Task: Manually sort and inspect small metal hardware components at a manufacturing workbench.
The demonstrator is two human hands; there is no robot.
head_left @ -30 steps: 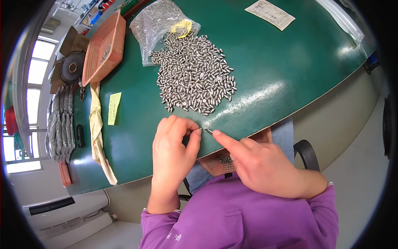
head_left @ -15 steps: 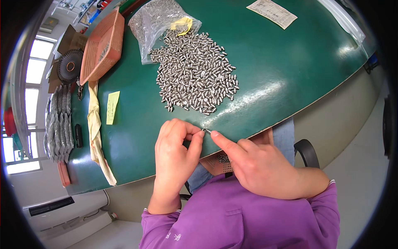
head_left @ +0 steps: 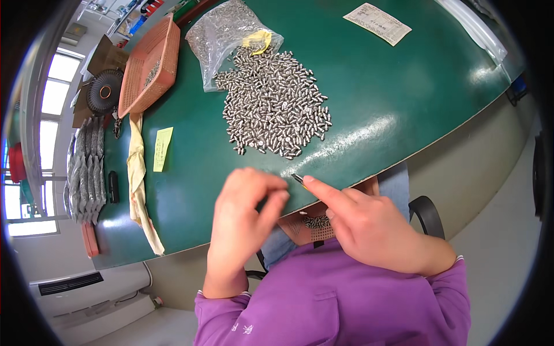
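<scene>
My left hand is over the near edge of the green table. Its thumb and forefinger are slightly apart, with nothing visible between them; the other fingers curl. My right hand grips a slim dark-tipped tool with a bit of yellow, forefinger laid along it; most of the tool is hidden. Beyond both hands lies a heap of small silvery metal parts. Below the table edge, at my lap, a pinkish perforated basket holds more metal parts. A small shiny piece shows above that basket.
A clear plastic bag of parts opens onto the heap. On the left are an orange basket, a cream cloth strip, a yellow note, a black marker and packed bags. A printed slip lies far right.
My left thumb and forefinger have parted and drawn slightly away from the tool; the small metal part they pinched is out of them. The tool's dark tip shows more.
</scene>
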